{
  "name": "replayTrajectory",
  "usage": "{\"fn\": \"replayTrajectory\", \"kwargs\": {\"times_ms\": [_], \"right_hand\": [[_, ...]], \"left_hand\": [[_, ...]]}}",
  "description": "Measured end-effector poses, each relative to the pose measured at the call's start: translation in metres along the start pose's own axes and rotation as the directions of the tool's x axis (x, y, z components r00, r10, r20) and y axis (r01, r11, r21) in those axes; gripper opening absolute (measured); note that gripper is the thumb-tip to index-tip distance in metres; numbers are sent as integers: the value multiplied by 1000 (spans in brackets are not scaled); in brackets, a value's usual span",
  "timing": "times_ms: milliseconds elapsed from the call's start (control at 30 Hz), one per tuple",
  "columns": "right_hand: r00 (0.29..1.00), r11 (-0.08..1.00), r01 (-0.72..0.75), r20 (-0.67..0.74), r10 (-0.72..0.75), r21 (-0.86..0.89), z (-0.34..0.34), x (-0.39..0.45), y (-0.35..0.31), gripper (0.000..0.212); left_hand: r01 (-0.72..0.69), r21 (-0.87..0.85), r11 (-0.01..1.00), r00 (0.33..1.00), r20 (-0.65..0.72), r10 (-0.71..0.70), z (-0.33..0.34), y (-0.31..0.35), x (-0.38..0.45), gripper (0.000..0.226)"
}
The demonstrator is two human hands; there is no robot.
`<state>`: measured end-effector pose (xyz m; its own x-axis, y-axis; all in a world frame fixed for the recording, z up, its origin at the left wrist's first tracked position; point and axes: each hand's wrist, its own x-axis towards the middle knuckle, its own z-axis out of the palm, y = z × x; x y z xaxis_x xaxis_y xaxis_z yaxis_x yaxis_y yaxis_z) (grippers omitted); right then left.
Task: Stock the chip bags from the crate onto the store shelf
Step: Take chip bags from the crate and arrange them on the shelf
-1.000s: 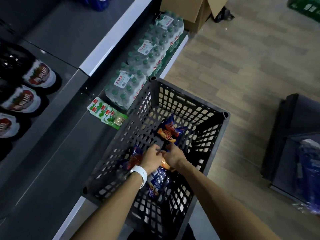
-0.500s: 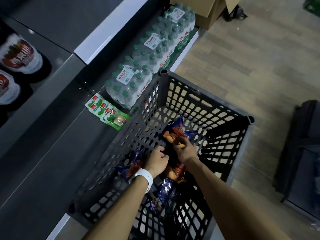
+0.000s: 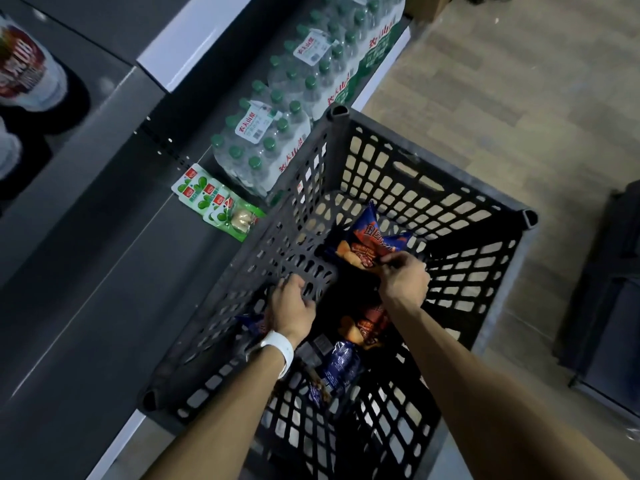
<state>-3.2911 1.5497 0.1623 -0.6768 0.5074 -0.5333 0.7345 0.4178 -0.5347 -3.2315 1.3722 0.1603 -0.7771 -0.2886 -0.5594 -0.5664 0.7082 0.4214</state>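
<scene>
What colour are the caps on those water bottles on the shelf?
Green, on the water bottles beside the crate; clearest in the head view.

I see a wood-patterned floor (image 3: 485,98) carrying the black slatted crate (image 3: 450,188). Beside it, the dark bottom shelf (image 3: 104,289) holds shrink-wrapped packs of green-capped water bottles (image 3: 263,147) and, just beside them, a few green-and-white snack packets (image 3: 214,202).

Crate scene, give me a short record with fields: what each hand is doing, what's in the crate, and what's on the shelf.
crate: dark, slotted, beside the shelf
right hand: pinches the far chip bag
left hand: fingers curled, near the crate's left wall; grip unclear
other chip bags: lying on the crate bottom
shelf: holds green packets and water bottle packs
</scene>
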Motion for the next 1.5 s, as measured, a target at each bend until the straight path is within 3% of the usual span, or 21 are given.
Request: {"fn": "replayTrajectory", "kwargs": {"times_ms": [100, 167, 233, 367, 500, 967, 1167, 1300, 1367, 1433, 1500], "right_hand": [[999, 999, 45, -4, -45, -12, -7, -7, -6, 20], [997, 997, 79, 21, -79, 5, -10, -10, -7, 22], [990, 993, 119, 79, -120, 18, -13, -13, -5, 27], [964, 977, 213, 157, -214, 20, -16, -19, 0, 31], [938, 967, 247, 236, -253, 57, -17, -24, 5, 26], [898, 947, 231, 327, -295, 222, -50, -43, 0, 16], [819, 941, 232, 473, -326, 247, -88, -44, -8, 11], [729, 927, 320, 575, -372, 194, -119, -50, -25, 22], [670, 919, 364, 643, -370, 150, -130, -58, -36, 28], [609, 861, 504, 682, -405, 61, -135, -65, -42, 28], [565, 808, 589, 702, -434, 25, -143, -76, -48, 23]], "left_hand": [[-4, 271, 963, 993, -113, 36, -9, -13, -9, 31], [29, 335, 942, 983, -183, 35, -9, -19, -14, 38], [74, 328, 942, 980, -200, -7, -7, -24, -18, 39], [143, 342, 929, 989, -94, -117, -10, -25, -24, 48], [96, 444, 891, 994, -86, -65, -16, -24, -27, 46], [-21, 487, 873, 986, -133, 98, -29, -6, -43, 33], [-80, 475, 876, 979, -127, 158, -55, 6, -53, 27], [-136, 422, 896, 973, -116, 202, -80, 19, -59, 27], [-166, 332, 929, 968, -124, 218, -91, 27, -64, 27], [-205, 204, 957, 964, -125, 233, -98, 38, -70, 38], [-236, -22, 971, 966, -109, 233, -104, 50, -77, 50]]}}
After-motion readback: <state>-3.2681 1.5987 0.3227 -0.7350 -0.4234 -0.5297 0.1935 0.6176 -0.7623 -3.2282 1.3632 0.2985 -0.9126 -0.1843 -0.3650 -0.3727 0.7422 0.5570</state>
